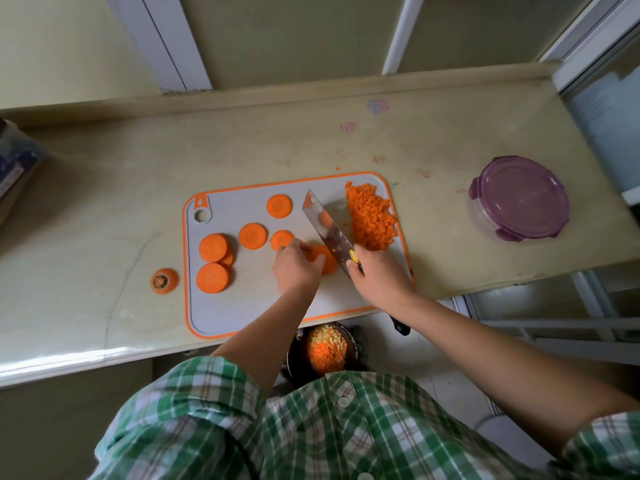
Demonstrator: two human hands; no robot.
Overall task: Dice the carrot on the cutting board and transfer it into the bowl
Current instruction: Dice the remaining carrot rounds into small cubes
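We see the left hand (296, 268) with fingers curled over a carrot slice (327, 263), pinning it flat near the middle of the cutting board (242, 306); right hand (377, 275) is wrapped tight round the knife (329, 230) at the top of the handle, with the handle's dark butt poking out under the forearm; the blade runs diagonally away from us, just right of the pinned slice, and we cannot tell if the edge is touching it; the diced pile (372, 220) sits in the board's far right corner, just beyond the blade; five more uncut rounds (252, 236) are spread across the left half of the board, two of them overlapping at the left edge; the carrot top (164, 279) lies off the board on the counter (104, 202), just left of it; a dark bowl (351, 341) sits below the counter's near edge, in front of us, with orange and yellow dice in it; a lidded container (519, 199) with a purple lid stands well to the right of the board.
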